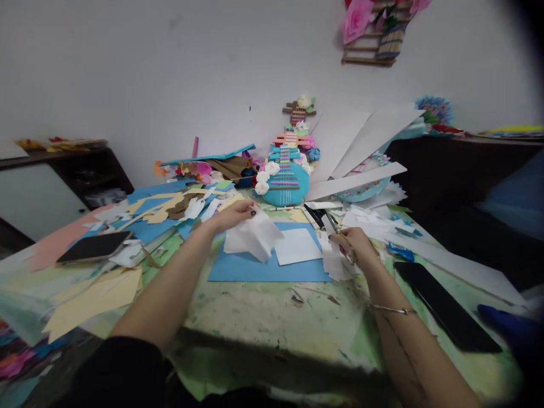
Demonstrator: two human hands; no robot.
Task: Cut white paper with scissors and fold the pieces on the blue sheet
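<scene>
My left hand pinches the upper edge of a folded white paper, which hangs over a blue sheet on the table. My right hand is closed around the handles of a pair of scissors, at the right edge of the blue sheet. A square white paper lies on the blue sheet between my hands. White paper scraps sit beneath the scissors.
Paper offcuts and a dark phone lie at the left. A long black phone-like slab and white strips are at the right. A blue lute-shaped paper craft stands against the wall.
</scene>
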